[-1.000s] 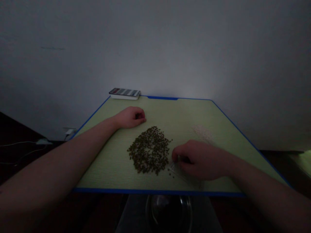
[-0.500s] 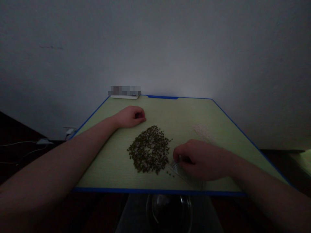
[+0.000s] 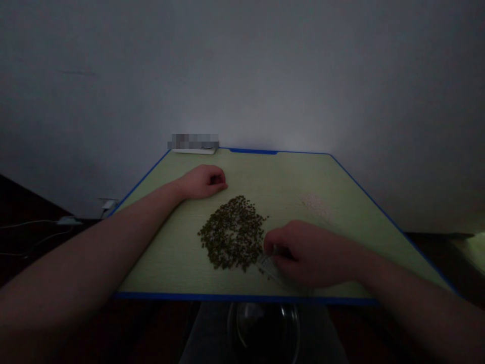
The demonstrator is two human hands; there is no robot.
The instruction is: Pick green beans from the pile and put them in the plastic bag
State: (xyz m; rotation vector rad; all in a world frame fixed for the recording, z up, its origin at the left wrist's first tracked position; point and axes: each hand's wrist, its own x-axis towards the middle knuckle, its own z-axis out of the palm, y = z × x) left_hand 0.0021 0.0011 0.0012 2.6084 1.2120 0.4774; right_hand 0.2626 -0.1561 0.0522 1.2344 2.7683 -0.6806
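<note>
Toward the back left of the board, my left hand [image 3: 204,181] rests with its fingers curled and nothing visible in them. In front of it lies a loose pile of small dark green-brown beans or seeds [image 3: 233,235], spread in a rough round. My right hand [image 3: 305,253] is at the pile's right edge, fingers pinched. Under and beside its fingers is a clear plastic piece [image 3: 268,265], which the hand appears to grip; most of it is hidden and its kind is unclear. A few loose grains lie near its edge.
A thin patch of pale grains [image 3: 316,203] lies behind my right hand. The light table [image 3: 166,263] has a blue rim. A white-edged object [image 3: 195,150], partly blurred, sits at the back left. A clear bowl [image 3: 264,333] is below the front edge. White cables [image 3: 68,221] run at left.
My right hand has shifted slightly left and toward me, to the pile's edge, and the clear plastic has moved with it. My left hand has stayed in place.
</note>
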